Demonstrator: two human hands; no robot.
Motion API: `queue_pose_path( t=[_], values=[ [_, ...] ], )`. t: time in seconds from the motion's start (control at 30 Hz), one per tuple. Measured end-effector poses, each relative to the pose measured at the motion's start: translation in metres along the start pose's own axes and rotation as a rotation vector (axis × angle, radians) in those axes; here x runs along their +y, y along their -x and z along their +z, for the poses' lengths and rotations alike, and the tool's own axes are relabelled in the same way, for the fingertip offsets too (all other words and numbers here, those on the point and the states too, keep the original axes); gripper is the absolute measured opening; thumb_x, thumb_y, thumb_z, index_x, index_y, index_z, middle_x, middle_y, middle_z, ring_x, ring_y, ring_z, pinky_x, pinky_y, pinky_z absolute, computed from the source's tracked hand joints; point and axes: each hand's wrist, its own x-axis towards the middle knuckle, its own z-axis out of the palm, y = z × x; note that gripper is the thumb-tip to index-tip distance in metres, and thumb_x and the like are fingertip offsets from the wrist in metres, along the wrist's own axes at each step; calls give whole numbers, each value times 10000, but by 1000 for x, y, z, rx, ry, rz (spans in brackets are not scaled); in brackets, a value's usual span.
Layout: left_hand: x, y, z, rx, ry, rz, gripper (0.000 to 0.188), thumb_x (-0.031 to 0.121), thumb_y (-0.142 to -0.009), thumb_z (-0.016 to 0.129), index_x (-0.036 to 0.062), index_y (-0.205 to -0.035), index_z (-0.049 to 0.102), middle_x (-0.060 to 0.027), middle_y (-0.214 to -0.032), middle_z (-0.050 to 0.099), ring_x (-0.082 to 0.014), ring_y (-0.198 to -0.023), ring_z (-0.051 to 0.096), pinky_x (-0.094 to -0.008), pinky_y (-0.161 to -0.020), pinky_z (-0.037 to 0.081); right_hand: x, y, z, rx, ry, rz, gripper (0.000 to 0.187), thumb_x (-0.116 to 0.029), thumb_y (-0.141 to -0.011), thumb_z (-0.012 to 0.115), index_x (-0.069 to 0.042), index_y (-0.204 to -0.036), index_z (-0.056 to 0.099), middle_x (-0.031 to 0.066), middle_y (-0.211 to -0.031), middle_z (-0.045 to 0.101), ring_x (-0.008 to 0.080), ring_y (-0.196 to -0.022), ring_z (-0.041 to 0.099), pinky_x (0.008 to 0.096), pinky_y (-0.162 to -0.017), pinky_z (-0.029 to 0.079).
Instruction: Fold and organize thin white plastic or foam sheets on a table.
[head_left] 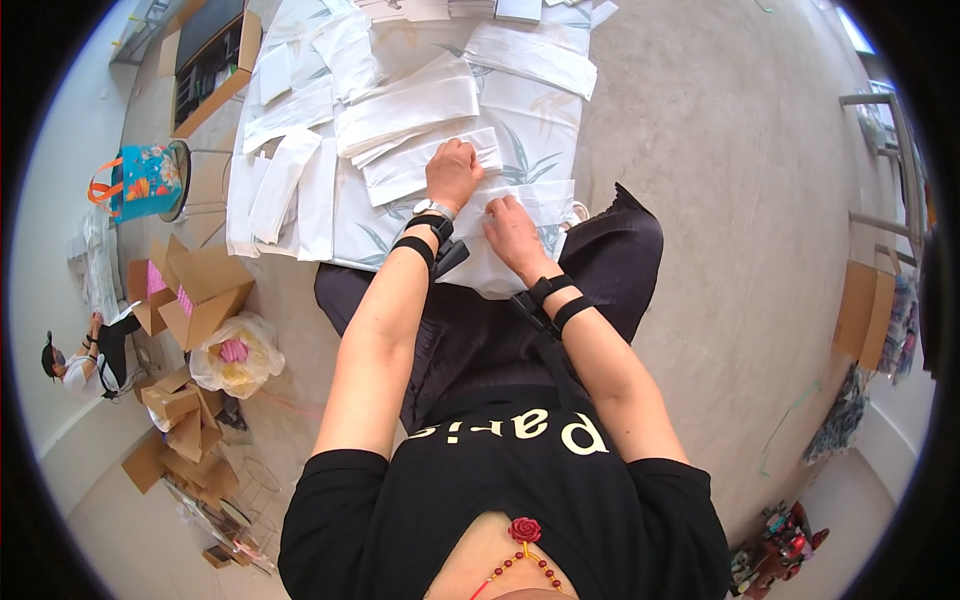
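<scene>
My left hand (pixel 455 175) is closed over the right end of a flat white folded strip (pixel 405 177), which looks like paper or thin plastic. Whatever its curled fingers grip is hidden beneath them. Close by on the right, my right hand (pixel 514 236) rests with bent fingers pressed together on another thin white strip (pixel 545 203) at the table's near edge. Its fingertips seem to pinch this strip, though the contact is hard to see. Both wrists wear black straps, and a watch (pixel 434 208) sits on the left one.
The leaf-patterned tablecloth (pixel 375 240) carries several white strip stacks (pixel 408 105). Left of it stand a blue bag (pixel 150 182) on a stool, open cardboard boxes (pixel 205 290) and a clear plastic bag (pixel 237 355). Another person (pixel 85 370) sits far left. A metal rack (pixel 905 170) stands right.
</scene>
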Motion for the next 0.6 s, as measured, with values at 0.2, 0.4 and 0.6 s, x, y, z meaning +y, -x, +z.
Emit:
queue_pose_path(
  t=[0.2,0.4,0.6],
  values=[
    [-12,-5,-2,-19,98,-60,94,163,-807,692,74,-798,663,-117,-903,661,-319,-924,656,-447,-789,549,-3,0,-2,-9,13,21,274,-81,-852,717,-23,-1093,601,196,-1090,592,409,-1065,599,483,-922,515],
    [-29,-8,-5,28,208,-177,149,194,-808,714,54,-833,669,-125,-816,658,-330,-811,663,-426,-768,538,-5,-1,-3,-14,16,10,275,-82,-849,723,-22,-1091,606,191,-1092,597,400,-1073,602,479,-922,518],
    [-4,-2,-14,-42,28,83,142,196,-821,727,66,-865,689,-114,-943,669,-319,-961,664,-432,-801,563,2,-1,0,-10,23,12,288,-85,-849,724,-25,-1104,604,187,-1102,597,396,-1085,598,481,-927,515]
  ],
)
